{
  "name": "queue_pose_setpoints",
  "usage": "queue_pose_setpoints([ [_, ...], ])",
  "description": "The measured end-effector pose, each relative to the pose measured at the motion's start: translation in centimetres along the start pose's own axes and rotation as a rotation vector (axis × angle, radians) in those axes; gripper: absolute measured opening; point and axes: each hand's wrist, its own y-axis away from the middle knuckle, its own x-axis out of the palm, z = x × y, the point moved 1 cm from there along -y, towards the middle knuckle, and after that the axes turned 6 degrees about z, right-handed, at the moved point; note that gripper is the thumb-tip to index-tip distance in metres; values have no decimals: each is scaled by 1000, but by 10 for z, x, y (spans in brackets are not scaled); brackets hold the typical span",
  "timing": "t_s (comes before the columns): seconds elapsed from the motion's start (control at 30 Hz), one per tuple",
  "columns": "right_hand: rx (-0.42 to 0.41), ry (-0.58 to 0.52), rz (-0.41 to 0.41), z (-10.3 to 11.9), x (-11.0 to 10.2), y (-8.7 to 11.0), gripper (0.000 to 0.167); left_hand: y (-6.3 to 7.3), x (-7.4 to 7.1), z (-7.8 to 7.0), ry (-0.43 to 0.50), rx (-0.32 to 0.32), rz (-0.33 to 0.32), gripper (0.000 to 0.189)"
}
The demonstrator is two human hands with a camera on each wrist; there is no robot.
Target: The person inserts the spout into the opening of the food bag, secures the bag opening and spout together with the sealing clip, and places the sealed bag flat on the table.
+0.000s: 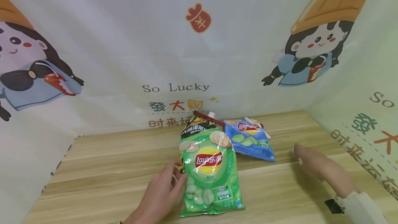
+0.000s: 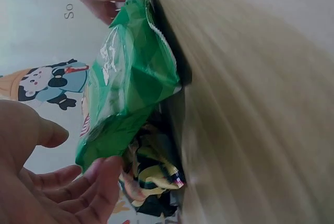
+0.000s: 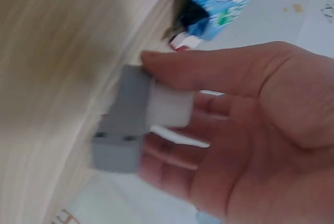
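A green Lay's chip bag (image 1: 214,182) lies in front on the wooden tabletop, its top over a black and yellow snack bag (image 1: 197,125). My left hand (image 1: 160,191) is at its left edge; in the left wrist view the fingers (image 2: 99,187) are loosely bent beside the green bag, thumb apart. Off to the right, my right hand (image 1: 314,165) holds a small grey plastic piece with a white cylindrical part (image 3: 169,106), pinched between thumb and fingers above the table. Its exact kind is unclear. A smaller blue Lay's bag (image 1: 248,139) lies between the green bag and this hand.
A dark red bar (image 1: 205,117) with a white cap (image 1: 211,114) lies behind the bags, partly hidden by the blue one. Printed white cloth (image 1: 124,44) stands around the back and sides of the wooden table (image 1: 109,168).
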Motion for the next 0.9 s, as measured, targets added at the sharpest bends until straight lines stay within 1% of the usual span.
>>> queue_pose_setpoints([
  [0.07,-61,-7,-53,4,0,0,30,-1,-2,-2,-29,8,-38,23],
  [0.17,-164,22,-150,11,0,-2,35,-3,-5,-6,-48,48,-72,22],
  [0.3,-231,43,-217,24,-3,-6,34,-4,-10,-10,-41,101,-99,19],
  [0.37,-247,43,-224,31,-4,-7,33,-4,-12,-11,-39,119,-119,18],
  [0.43,-253,39,-232,37,-5,-6,34,-4,-13,-12,-37,156,-133,18],
  [0.63,-259,21,-263,55,-10,1,37,-8,-13,-17,-25,274,-131,17],
  [0.73,-279,-8,-258,69,-14,5,35,-9,-14,-20,-22,304,-132,17],
  [0.8,-296,-26,-255,80,-17,7,33,-11,-15,-23,-20,305,-125,17],
  [0.9,-337,-25,-258,99,-21,8,31,-13,-16,-28,-16,306,-109,19],
])
